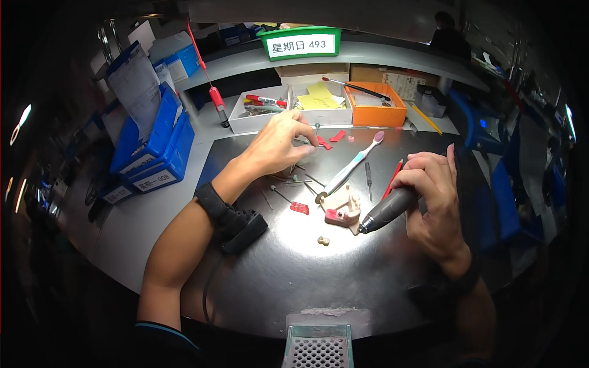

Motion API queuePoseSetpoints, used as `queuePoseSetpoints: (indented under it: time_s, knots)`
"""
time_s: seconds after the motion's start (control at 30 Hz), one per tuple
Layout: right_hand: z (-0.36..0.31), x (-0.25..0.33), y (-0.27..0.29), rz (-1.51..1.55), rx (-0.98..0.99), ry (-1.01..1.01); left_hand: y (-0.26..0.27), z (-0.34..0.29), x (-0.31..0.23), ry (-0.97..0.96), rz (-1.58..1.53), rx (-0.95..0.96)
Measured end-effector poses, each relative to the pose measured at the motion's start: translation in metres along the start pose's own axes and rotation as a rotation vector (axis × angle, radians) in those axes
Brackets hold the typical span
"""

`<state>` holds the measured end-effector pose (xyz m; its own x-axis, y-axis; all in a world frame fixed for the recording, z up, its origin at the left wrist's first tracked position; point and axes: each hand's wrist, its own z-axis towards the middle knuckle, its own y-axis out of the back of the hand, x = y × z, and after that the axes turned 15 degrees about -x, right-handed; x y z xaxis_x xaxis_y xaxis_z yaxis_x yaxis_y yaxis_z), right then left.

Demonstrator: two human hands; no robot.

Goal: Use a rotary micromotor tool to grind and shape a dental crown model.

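Note:
My right hand [432, 199] is wrapped around a dark grey rotary handpiece [392, 208], its tip pointing down and left. That tip is close beside a beige dental model [351, 216] with a red gum section; I cannot tell whether they touch. Farther left, my left hand [282, 141] hovers over several thin-shanked burs [299, 181], fingers curled into a pinch. Whatever lies between those fingertips is too small to make out. A small tooth-coloured piece [323, 241] rests in front of the model, and a red patterned scrap [299, 208] lies to its left.
A toothbrush [353, 165], a thin dark tool [369, 181] and a red pencil [392, 178] lie behind the model. White boxes [261, 124] and an orange box [377, 115] line the back. Blue bins [153, 147] stand left; a perforated grate [319, 352] is at the near edge.

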<state>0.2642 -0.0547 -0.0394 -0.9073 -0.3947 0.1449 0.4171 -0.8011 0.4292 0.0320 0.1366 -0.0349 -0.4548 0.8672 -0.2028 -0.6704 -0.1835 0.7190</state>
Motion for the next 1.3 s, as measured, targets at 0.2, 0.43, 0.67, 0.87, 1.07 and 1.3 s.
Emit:
queuePoseSetpoints:
  time_s: [0.2, 0.43, 0.67, 0.87, 1.07, 1.3]
  knots:
    - [0.005, 0.008, 0.008, 0.023, 0.048, 0.123, 0.027, -0.013, -0.016, 0.629, -0.721, 0.072]
    - [0.002, 0.032, 0.002, 0.164, 0.291, -0.161, 0.035, -0.062, -0.053, 0.774, -1.119, -0.155]
    - [-0.003, 0.043, -0.003, 0.434, 0.474, -0.476, 0.026, -0.078, -0.069, 0.918, -1.313, -0.288]
    - [-0.003, 0.045, -0.006, 0.445, 0.47, -0.48, 0.025, -0.079, -0.071, 0.93, -1.307, -0.307]
    - [-0.005, 0.045, -0.008, 0.497, 0.428, -0.468, 0.026, -0.078, -0.072, 0.914, -1.315, -0.317]
    - [-0.006, 0.045, -0.005, 0.503, 0.45, -0.467, 0.028, -0.075, -0.074, 0.812, -1.228, -0.347]
